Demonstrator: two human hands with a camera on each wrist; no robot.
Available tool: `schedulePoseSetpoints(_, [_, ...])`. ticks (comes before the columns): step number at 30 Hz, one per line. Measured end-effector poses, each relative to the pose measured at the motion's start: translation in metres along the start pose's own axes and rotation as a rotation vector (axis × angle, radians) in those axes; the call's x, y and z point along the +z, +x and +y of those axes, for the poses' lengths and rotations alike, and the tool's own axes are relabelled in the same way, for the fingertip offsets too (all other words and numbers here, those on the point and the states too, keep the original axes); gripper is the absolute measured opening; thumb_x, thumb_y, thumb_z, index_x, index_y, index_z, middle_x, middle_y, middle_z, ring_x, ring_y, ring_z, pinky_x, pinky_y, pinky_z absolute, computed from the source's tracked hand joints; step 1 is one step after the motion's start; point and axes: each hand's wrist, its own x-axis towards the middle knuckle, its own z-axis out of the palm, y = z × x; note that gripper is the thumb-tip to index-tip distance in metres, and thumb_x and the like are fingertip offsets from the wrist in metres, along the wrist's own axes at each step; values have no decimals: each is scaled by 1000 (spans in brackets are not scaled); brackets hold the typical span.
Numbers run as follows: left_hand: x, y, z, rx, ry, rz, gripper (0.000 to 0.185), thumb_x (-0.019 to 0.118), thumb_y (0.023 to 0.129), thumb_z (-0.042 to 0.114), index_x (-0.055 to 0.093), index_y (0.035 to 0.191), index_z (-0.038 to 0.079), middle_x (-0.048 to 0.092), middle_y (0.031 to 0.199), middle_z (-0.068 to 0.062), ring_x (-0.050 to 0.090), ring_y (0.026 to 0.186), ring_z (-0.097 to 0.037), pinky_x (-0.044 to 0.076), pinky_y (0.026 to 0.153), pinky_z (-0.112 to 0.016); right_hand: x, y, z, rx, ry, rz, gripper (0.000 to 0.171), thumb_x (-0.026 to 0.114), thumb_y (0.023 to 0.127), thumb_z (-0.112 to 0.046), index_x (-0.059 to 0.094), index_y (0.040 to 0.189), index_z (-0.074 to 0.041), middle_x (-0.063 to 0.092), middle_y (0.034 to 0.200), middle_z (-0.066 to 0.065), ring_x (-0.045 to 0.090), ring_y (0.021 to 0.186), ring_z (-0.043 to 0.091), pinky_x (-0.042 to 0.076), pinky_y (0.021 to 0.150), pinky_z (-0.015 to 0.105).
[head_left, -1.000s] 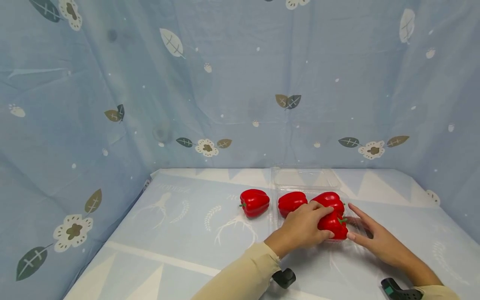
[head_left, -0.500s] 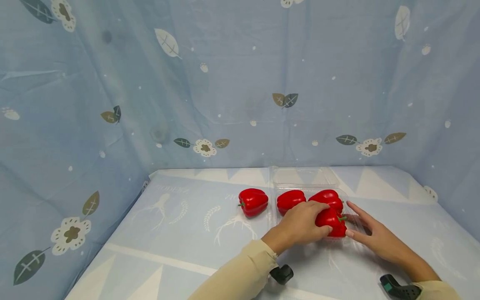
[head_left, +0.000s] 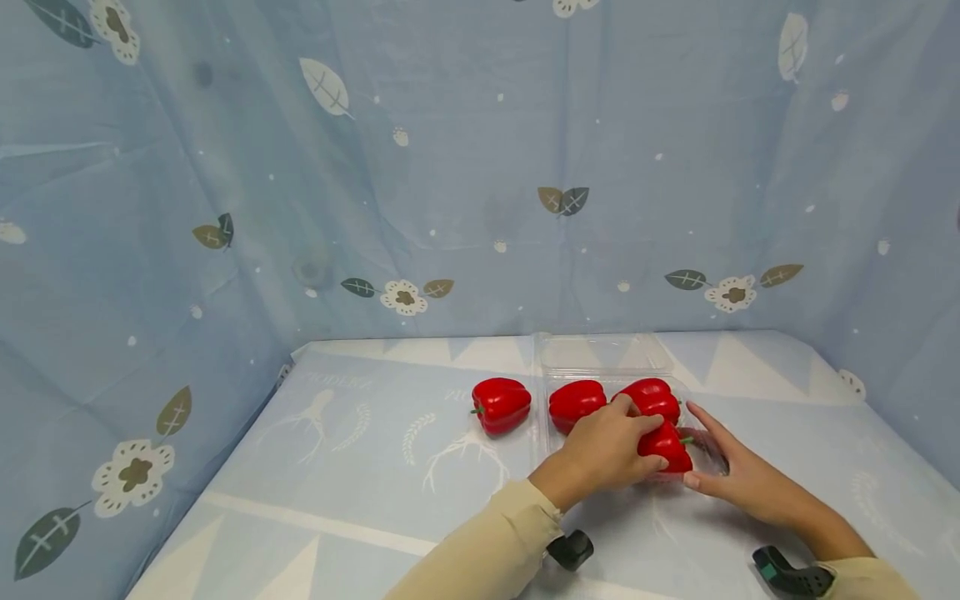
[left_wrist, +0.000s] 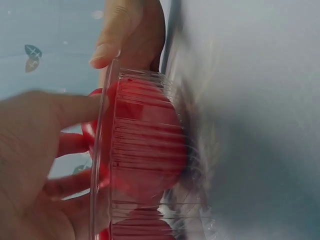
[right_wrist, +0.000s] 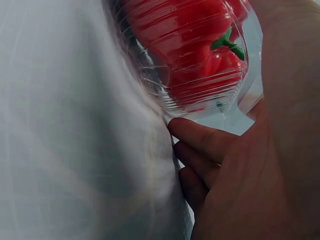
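Red pepper | gripped by left hand | in clear tray

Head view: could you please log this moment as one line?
left hand: grips pepper in clear tray | right hand: steadies tray | spare pepper: outside

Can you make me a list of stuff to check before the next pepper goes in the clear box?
1. Left hand grips the front pepper in the clear box: ok.
2. Right hand steadies the box, fingers along its right wall: ok.
3. Lid lies open behind the box, out of the way: ok.
4. Two peppers sit at the back of the box: ok.
5. Last pepper lies on the table left of the box, nothing on it: ok.
6. Room in the box for it: cannot tell, the left hand hides that corner.
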Motion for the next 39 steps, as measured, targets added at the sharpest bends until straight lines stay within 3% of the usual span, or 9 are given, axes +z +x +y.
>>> schedulePoseSetpoints(5, [-1, 1, 1, 27, 3, -32, 61, 68, 81, 48, 48, 138, 38, 53, 117, 11, 51, 97, -2, 52, 75, -22, 0, -1, 0, -4, -9, 18, 93, 64, 89, -33, -1, 153, -25, 36, 144, 26, 30, 131, 50, 39, 84, 71])
schedulePoseSetpoints(10, [-1, 2, 2, 48, 7, -16, 57, 69, 82, 47, 52, 136, 37, 54, 119, 12, 52, 99, -2, 52, 79, -23, -1, -2, -4, 17, -2, 5, 93, 64, 89, -35, -3, 153, -27, 34, 145, 26, 28, 131, 50, 37, 83, 72])
schedulePoseSetpoints(18, [0, 5, 1, 37, -24, 53, 54, 73, 78, 49, 59, 128, 35, 57, 120, 13, 54, 101, -3, 53, 77, -24, -2, -2, -7, 14, -5, -4, 94, 64, 90, -34, -6, 153, -28, 32, 146, 27, 27, 132, 50, 34, 84, 75])
schedulePoseSetpoints(27, [5, 6, 4, -11, 10, 32, 53, 69, 78, 55, 57, 128, 42, 53, 119, 14, 51, 105, -4, 53, 75, -29, 0, -3, -5, 17, 28, -34, 94, 64, 89, -34, -5, 152, -31, 23, 149, 29, 25, 132, 52, 41, 86, 67])
schedulePoseSetpoints(39, [9, 6, -4, 67, -130, 53, 55, 72, 81, 45, 55, 132, 36, 53, 123, 13, 50, 109, -2, 48, 89, -23, 0, -1, -6, 45, 17, -12, 95, 65, 88, -37, -6, 152, -34, 25, 148, 30, 28, 130, 53, 42, 84, 67])
